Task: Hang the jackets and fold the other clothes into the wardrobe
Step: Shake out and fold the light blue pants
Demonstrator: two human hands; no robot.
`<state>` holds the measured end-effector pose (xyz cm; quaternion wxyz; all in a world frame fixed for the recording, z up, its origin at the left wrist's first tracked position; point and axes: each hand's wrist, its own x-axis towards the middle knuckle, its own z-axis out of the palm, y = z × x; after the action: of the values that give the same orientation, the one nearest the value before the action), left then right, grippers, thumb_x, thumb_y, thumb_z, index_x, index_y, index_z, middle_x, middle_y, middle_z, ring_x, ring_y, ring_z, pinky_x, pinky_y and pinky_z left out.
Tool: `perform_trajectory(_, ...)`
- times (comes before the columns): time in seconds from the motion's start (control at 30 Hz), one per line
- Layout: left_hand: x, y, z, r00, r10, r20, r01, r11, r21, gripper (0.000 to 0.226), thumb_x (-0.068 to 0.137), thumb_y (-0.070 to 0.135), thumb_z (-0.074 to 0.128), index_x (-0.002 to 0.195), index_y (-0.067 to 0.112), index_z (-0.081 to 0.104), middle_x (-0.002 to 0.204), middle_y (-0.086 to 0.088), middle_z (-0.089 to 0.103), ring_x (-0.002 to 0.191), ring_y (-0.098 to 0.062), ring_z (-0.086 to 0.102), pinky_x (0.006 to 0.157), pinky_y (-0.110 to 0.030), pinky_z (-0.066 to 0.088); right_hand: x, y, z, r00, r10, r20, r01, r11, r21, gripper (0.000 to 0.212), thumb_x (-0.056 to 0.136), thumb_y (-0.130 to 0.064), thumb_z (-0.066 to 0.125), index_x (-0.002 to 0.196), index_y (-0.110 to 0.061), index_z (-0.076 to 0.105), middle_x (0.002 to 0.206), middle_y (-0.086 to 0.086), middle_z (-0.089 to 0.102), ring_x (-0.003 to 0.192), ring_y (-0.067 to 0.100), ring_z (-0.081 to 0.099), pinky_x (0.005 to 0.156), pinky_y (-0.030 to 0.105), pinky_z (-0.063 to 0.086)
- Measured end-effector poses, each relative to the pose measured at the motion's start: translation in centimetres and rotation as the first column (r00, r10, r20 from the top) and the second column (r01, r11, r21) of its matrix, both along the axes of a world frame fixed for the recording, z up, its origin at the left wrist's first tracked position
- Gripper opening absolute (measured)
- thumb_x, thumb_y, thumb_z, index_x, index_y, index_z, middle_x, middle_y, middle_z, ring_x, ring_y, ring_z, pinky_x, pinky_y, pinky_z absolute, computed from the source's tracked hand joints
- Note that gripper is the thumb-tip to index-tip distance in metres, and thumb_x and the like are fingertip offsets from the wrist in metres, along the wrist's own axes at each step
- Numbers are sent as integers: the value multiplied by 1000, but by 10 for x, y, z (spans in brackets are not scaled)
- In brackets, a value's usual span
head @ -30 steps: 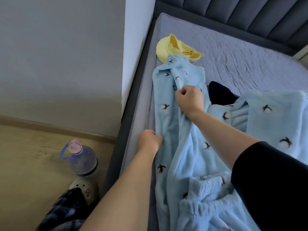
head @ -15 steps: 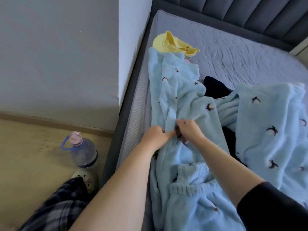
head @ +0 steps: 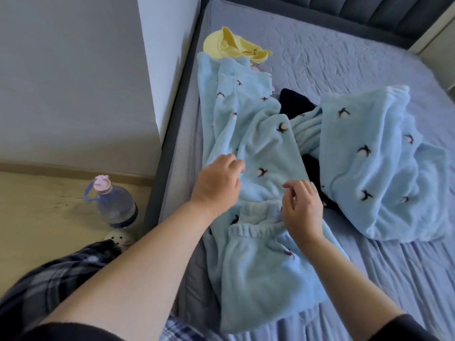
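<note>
The light-blue fleece trousers (head: 248,153) lie lengthwise on the bed (head: 344,70), waistband nearest the person, with the left hand (head: 216,179) resting loosely open on one leg and the right hand (head: 304,207) hovering relaxed, holding nothing, over the waistband.

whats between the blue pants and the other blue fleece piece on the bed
In the head view, a dark navy garment lies between the blue pants and the other fleece piece.

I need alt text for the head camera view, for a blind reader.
Two bare hands, left hand and right hand, hover open over light blue fleece pyjama trousers on a bed. A yellow garment lies beyond.
</note>
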<state>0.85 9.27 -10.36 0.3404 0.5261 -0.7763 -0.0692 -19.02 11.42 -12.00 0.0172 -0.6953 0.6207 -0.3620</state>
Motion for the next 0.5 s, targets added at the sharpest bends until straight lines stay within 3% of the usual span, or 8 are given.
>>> perform_trajectory(0.1,-32,34,11,945,-316,87,326,935,-139,20,75,8,46,63,5,61,58,-7,56,51,-27,54,41,-29,42,-18,30,3,997,-38,-67,42,997,66,18,84,-5,48,87,0,65,54,10,56,47,33,53,47,35,42)
perform_trajectory(0.17,-52,54,7,910,-384,154,392,920,-22,26,79,17,44,60,9,60,56,-7,59,50,-29,55,44,-28,43,-32,46,2,989,-7,-148,32,985,168,16,87,-2,51,91,0,65,54,12,59,46,36,54,46,36,43)
perform_trajectory(0.23,-59,60,-5,893,-361,268,296,921,253,27,88,21,45,79,7,66,84,-11,67,80,-32,62,64,-35,46,-46,62,0,976,95,-196,-29,948,318,14,89,-4,57,100,-5,65,68,10,68,59,37,62,52,38,47)
perform_trajectory(0.3,-50,53,-23,888,-322,330,174,897,407,29,94,24,44,109,11,64,115,-6,60,113,-25,49,88,-37,45,-60,77,-4,947,271,-172,-163,867,470,32,84,-23,69,113,-11,63,98,5,72,87,28,68,77,27,51)
perform_trajectory(0.37,-38,47,-37,875,-357,328,165,856,490,38,97,26,41,131,16,55,132,2,53,126,-18,38,102,-37,37,-65,91,-8,847,503,-175,-270,689,672,79,73,-62,65,135,-15,50,141,1,49,130,17,46,110,13,22)
perform_trajectory(0.4,-35,46,-44,870,-366,331,174,856,488,41,98,28,39,136,18,50,137,4,50,129,-16,35,106,-36,33,-65,96,-10,751,607,-260,-258,631,731,101,64,-76,57,143,-17,39,153,1,30,141,17,28,116,21,10)
perform_trajectory(0.43,-34,45,-49,865,-366,342,178,863,472,44,98,29,39,140,19,47,141,6,47,132,-15,33,108,-35,30,-62,99,-13,631,672,-386,-215,630,746,113,55,-81,55,147,-17,33,156,4,19,144,20,20,119,33,11)
perform_trajectory(0.5,-33,47,-57,863,-352,362,175,882,438,46,98,30,37,143,19,41,146,7,41,135,-13,28,110,-32,24,-51,100,-11,468,677,-567,-162,697,699,108,45,-64,75,137,-12,50,145,20,41,133,30,43,105,50,39)
